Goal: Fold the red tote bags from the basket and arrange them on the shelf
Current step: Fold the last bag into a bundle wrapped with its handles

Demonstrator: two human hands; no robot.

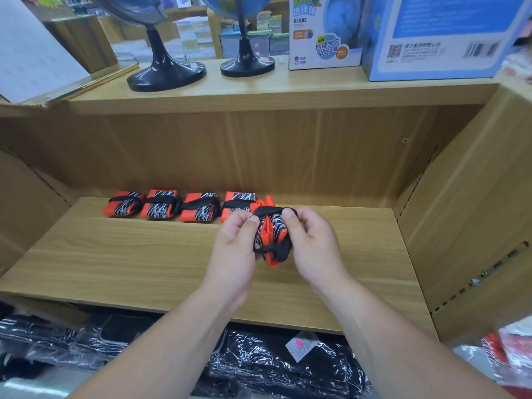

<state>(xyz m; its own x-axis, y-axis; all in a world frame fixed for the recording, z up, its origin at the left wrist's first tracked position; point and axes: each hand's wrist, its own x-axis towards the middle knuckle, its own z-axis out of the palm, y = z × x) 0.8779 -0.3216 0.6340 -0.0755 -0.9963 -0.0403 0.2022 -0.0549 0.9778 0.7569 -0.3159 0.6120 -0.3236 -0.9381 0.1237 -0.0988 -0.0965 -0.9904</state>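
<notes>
1. Nearest, under the shelf's front edge: black goods in glossy plastic wrap (273, 361), one with a pink tag (299, 343). Blurred red-and-white packs (512, 352) at the far right.
2. Next, two bare forearms, entering from the bottom edge and converging over the shelf board (115, 254).
3. Left hand (236, 240): palm turned inward, fingers curled, thumb tip pressed on the upper left corner of a tote bag (270, 234). Grasps that bundle from its left side.
4. Right hand (311, 240): mirrors the other, thumb on the bundle's upper right corner, fingers curled round behind. Grasps the same bundle from its right side.
5. Between both hands, the tote bag itself: red, folded small, with black panels of white scribbled lines and a black strap looped round its top and bottom. Sits over the middle-right of the board, seemingly lifted clear of it, just in front of the right end of a row.
6. Further back, along the board's rear: row of folded bags (200, 210), four of them side by side, each red and black with a black strap across. Rightmost partly hidden by the left hand.
7. Just behind the held bundle, a red fold poking up; cannot tell which bag owns it.
8. Farthest, on the top shelf: two black globe stands (165, 73) (247, 64), a white globe box (324, 33), and a blue box (440, 38) at the right.
</notes>
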